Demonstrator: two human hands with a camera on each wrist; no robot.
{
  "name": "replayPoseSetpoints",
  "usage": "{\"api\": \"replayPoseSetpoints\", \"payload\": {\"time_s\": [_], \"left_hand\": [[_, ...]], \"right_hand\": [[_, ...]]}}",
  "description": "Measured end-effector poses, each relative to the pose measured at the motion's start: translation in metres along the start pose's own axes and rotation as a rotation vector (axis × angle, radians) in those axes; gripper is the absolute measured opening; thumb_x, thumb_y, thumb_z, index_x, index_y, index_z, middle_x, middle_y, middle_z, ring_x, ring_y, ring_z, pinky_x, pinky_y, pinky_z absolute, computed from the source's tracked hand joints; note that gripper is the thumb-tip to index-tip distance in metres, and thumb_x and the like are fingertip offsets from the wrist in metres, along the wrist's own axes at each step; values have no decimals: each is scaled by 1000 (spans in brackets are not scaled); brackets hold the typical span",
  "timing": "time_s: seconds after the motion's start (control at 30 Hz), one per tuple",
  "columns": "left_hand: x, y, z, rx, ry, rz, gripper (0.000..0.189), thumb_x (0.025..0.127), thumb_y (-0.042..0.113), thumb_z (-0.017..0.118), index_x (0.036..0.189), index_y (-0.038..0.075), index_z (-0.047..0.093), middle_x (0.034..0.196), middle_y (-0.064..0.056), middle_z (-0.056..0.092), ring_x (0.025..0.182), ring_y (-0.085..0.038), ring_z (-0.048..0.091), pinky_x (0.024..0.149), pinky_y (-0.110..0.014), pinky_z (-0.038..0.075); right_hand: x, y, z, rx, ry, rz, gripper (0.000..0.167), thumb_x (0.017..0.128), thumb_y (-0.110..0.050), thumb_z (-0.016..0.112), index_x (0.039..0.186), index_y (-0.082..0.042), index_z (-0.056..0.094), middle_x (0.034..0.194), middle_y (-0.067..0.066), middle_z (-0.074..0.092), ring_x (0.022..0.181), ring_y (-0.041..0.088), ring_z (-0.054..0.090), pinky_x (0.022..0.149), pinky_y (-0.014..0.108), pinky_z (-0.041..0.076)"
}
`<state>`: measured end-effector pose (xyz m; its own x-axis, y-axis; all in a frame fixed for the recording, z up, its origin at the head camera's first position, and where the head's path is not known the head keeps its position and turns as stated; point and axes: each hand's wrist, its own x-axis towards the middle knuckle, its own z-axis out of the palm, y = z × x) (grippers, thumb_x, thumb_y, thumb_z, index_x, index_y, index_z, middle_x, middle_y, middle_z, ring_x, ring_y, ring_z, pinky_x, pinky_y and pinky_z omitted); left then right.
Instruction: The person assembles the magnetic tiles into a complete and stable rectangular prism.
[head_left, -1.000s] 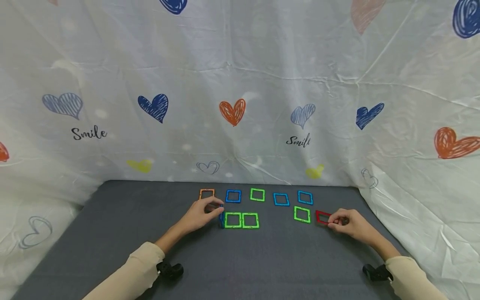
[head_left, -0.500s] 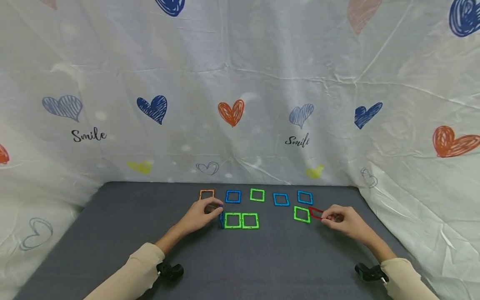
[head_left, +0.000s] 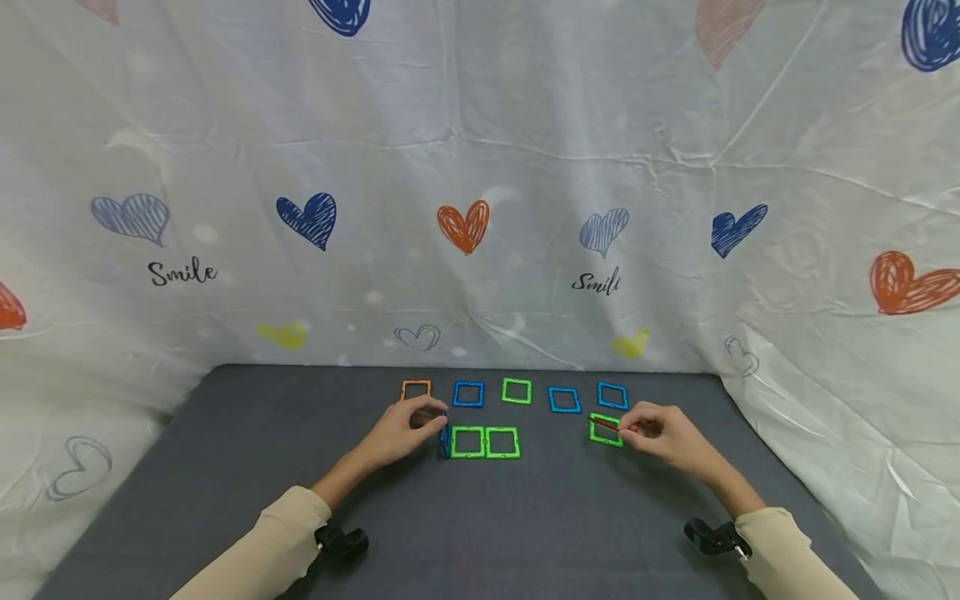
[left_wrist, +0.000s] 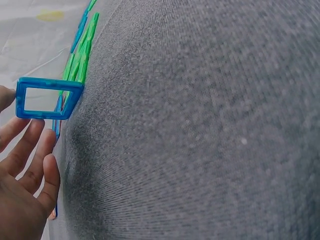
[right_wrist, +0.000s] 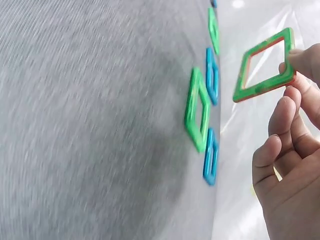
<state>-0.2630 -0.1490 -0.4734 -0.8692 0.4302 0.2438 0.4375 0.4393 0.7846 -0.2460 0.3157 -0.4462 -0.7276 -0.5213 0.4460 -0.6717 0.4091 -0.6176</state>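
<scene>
My left hand (head_left: 405,432) pinches a blue square magnetic tile (left_wrist: 48,84) by its edge. The tile stands upright against the left end of two green tiles (head_left: 467,442) lying side by side on the table. My right hand (head_left: 670,435) holds a square frame tile (head_left: 602,424) between thumb and fingers, raised off the cloth and nearly edge-on. From the head it looks red; the right wrist view shows a green face with red-orange edges. Below it in the head view lies a loose green tile (head_left: 613,443), partly covered.
Along the back lie an orange tile (head_left: 416,383), a blue tile (head_left: 468,405), a green tile (head_left: 517,402) and two more blue tiles (head_left: 565,411). A grey cloth (head_left: 510,525) covers the table. Behind it hangs a white curtain (head_left: 517,250) printed with hearts.
My right hand has lifted the red-looking tile off the cloth and carried it left, tilting it, until it overlaps the loose green tile in view. My left hand and the blue tile stay put.
</scene>
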Motion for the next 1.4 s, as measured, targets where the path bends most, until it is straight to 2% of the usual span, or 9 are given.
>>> {"api": "replayPoseSetpoints", "payload": {"time_s": [0.23,0.5,0.63,0.73,0.9,1.1,1.23,1.33,1.4], "left_hand": [[-1,0,0,-3,4,11,31,102,23,66,125,2,67,118,-6,68,100,-22,70,82,-41,56],[-1,-1,1,2,3,14,30,102,23,66,125,3,68,116,-5,68,98,-21,70,81,-40,56],[0,-2,1,6,3,15,30,102,24,66,124,3,68,116,-6,68,97,-21,70,80,-40,56],[0,-3,0,5,3,18,30,103,25,66,124,3,68,116,-6,68,97,-20,70,80,-40,56],[0,-1,-1,8,2,16,31,102,24,66,125,3,67,117,-6,68,97,-20,70,81,-40,56],[0,2,0,12,2,7,31,102,24,66,125,3,67,116,-6,68,97,-20,70,81,-40,56],[0,3,0,18,3,8,31,102,23,66,125,3,67,116,-5,68,96,-20,69,80,-39,56],[1,2,0,15,3,11,31,102,24,66,125,3,67,116,-5,68,96,-19,69,80,-39,56],[1,1,1,12,1,13,32,102,25,66,125,3,67,116,-5,68,96,-19,69,80,-39,55]], "right_hand": [[14,-13,12,37,-21,39,9,95,3,69,100,-4,74,87,-2,64,69,13,57,58,27,49],[26,-16,27,51,-20,-54,22,93,10,68,98,-10,73,85,0,62,68,15,55,56,27,47],[29,-18,31,62,-37,-48,23,96,6,67,100,-15,73,85,-2,61,68,12,55,57,27,48],[31,-17,32,86,-58,-47,22,98,5,65,102,-15,73,87,2,63,69,13,55,58,27,49],[34,-16,34,166,-102,-19,18,100,4,61,107,-11,71,93,15,66,69,26,65,61,35,55],[36,-15,37,288,-142,62,11,102,2,59,109,4,67,96,16,68,78,39,71,66,49,57],[37,-14,41,317,-151,22,12,100,7,59,110,13,63,96,22,67,82,42,70,72,44,58],[38,-14,45,317,-145,3,13,98,10,61,111,12,64,95,23,68,82,42,69,73,39,58],[39,-15,48,315,-138,3,13,98,9,62,111,11,65,94,21,69,81,41,69,72,41,58]]}}
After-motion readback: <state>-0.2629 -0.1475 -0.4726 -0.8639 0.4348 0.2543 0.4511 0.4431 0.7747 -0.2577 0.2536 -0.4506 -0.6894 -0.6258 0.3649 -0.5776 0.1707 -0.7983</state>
